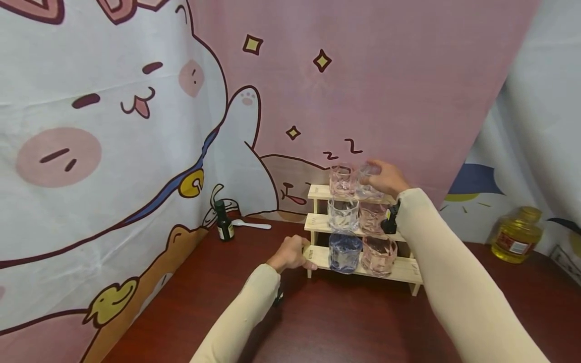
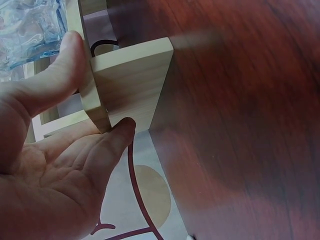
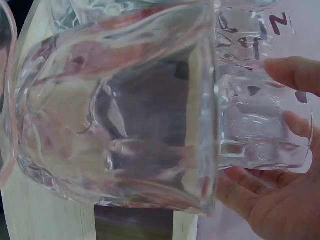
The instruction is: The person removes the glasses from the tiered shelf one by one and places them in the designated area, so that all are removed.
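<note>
A three-tier wooden display stand (image 1: 317, 254) carries several faceted glasses. My left hand (image 1: 292, 253) grips the left end of its lowest board; in the left wrist view the thumb lies on one side of the board and the fingers on the other. At the top tier my right hand (image 1: 386, 177) holds a clear glass (image 3: 260, 122) round its side, beside a pinkish glass (image 1: 342, 181). On the middle tier are a clear glass (image 1: 343, 216) and a pink glass (image 1: 372, 218). A blue glass (image 1: 345, 253) and another pink glass (image 1: 379, 256) occupy the bottom tier.
On the dark red table (image 1: 336, 322), a small dark bottle (image 1: 224, 222) and a white spoon (image 1: 251, 224) lie toward the back left. A bottle of yellow oil (image 1: 516, 237) stands at the right. A printed cloth (image 1: 390, 101) hangs close behind the stand.
</note>
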The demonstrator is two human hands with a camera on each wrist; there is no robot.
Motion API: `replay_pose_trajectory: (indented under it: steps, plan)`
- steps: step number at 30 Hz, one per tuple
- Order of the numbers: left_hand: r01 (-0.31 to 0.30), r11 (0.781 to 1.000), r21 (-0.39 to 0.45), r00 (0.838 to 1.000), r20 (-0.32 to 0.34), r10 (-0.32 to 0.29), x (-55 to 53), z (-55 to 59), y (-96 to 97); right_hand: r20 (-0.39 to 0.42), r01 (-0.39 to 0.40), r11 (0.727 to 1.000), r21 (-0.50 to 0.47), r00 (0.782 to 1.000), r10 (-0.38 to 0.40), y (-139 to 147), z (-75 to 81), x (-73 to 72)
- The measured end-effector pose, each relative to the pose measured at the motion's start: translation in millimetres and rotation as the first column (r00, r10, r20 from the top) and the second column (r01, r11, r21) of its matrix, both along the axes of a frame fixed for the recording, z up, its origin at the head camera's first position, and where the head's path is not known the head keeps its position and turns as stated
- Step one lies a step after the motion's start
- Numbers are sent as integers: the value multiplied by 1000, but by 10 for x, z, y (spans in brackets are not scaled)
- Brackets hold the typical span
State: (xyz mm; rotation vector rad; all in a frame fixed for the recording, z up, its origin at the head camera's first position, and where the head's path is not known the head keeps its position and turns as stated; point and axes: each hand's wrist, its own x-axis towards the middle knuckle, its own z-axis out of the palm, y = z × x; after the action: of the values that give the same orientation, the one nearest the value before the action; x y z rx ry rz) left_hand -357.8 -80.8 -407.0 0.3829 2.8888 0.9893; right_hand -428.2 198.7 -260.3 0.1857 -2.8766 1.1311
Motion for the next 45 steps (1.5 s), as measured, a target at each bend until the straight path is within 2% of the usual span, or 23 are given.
replay_pose_trajectory:
  steps: [9,16,26,39,45]
  plan:
    - [-5,1000,2,1000,3,5,-13,-10,-1,-13,-4,1000,-21,1000,4,51,12,14]
    - [-11,1000,7,1000,21,11,-17,-7,4,-31,-1,1000,-17,1000,0,109,102,49]
    - [-24,1000,3,999,26,24,-12,5,21,-46,7,1000,3,999,-7,226,237,163]
    - [-28,999,23,999,28,28,11,-3,13,-81,-5,998,55,997,9,478,273,374]
    - [-19,999,49,1000,13,19,-18,-37,-22,-99,-1,999,54,995,6,608,294,486]
